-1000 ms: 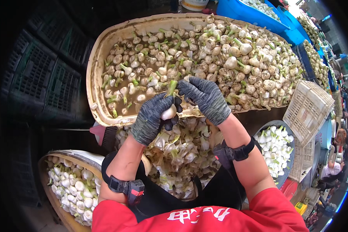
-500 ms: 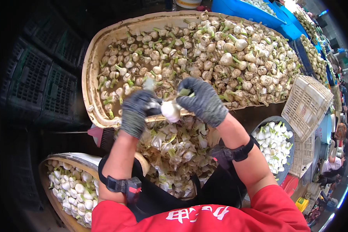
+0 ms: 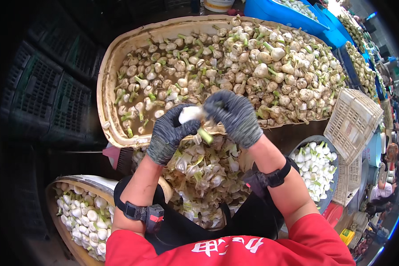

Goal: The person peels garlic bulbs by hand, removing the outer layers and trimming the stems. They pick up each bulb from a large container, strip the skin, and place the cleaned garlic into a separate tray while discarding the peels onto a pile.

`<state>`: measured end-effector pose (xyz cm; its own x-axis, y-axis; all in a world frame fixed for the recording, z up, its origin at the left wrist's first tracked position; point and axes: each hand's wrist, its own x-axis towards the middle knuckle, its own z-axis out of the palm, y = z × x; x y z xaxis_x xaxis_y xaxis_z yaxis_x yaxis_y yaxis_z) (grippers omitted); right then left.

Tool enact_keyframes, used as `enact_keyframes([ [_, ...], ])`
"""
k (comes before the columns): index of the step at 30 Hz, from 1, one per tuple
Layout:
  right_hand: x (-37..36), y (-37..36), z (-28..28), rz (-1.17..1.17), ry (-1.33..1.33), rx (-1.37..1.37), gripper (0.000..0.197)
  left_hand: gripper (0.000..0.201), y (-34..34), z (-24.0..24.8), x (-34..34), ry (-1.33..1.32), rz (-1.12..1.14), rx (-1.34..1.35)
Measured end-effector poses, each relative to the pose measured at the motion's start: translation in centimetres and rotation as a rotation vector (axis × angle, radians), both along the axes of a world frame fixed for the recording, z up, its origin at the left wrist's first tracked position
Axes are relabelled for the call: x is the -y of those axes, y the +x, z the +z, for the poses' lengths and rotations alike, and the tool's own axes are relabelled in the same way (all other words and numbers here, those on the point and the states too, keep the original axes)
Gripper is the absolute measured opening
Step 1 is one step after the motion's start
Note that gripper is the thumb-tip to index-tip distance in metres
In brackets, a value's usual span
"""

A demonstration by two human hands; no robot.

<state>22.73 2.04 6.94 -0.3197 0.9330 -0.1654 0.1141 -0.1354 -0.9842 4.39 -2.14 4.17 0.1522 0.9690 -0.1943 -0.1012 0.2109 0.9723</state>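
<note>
Between my gloved hands is a white garlic bulb (image 3: 190, 114) with a short green stem pointing down and right. My left hand (image 3: 169, 132) is wrapped round the bulb. At the bulb's right side, the fingers of my right hand (image 3: 233, 116) are bent in and smeared by motion, so what they pinch cannot be made out. Both hands are over the near rim of a large cream tub (image 3: 107, 95), which holds many dirty, unpeeled garlic bulbs (image 3: 270, 66) in brown water. Below my hands lies a heap of pale peeled skins (image 3: 204, 170).
Cleaned white bulbs fill a round basin (image 3: 314, 168) at my right and a wooden-rimmed container (image 3: 85, 217) at my lower left. A beige plastic crate (image 3: 353, 122) leans beside the basin. Dark crates (image 3: 44, 95) are stacked at left. Blue tubs (image 3: 281, 15) stand far right.
The bulb has turned in my hands, its stem now pointing down instead of up. My left hand has shifted right and grips it; my right hand has moved slightly round its side.
</note>
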Motion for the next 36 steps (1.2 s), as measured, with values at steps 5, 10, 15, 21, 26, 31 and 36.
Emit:
enact_keyframes([
  [5,-3.8,1.7,-0.8,-0.448,0.115,-0.218,0.01,0.052,-0.1,0.8,0.5,-0.179,-0.116,0.512],
  [10,-0.5,-0.6,-2.6,0.77,0.268,0.737,0.034,0.049,-6.6,3.8,0.6,0.136,-0.091,1.228],
  [15,2.2,-1.5,-4.2,1.307,0.043,1.061,0.047,0.025,-8.4,4.1,-2.3,0.143,0.414,-0.041],
  [21,0.5,-1.9,-2.6,0.887,0.158,1.048,0.046,0.04,-20.5,-17.9,-7.9,-0.505,-0.516,-1.395],
  [26,1.4,-2.3,-2.5,0.934,0.147,0.991,0.045,0.057,-18.5,-25.0,-5.8,-0.601,-0.419,-1.639],
  [31,0.9,-1.6,-2.4,0.835,0.175,0.926,0.046,0.043,-12.1,-24.0,-7.1,-0.326,-0.595,-1.447],
  [36,-0.7,-3.3,-0.6,0.471,0.15,0.972,0.043,0.041,-9.6,-12.3,-6.9,-0.679,0.124,0.087],
])
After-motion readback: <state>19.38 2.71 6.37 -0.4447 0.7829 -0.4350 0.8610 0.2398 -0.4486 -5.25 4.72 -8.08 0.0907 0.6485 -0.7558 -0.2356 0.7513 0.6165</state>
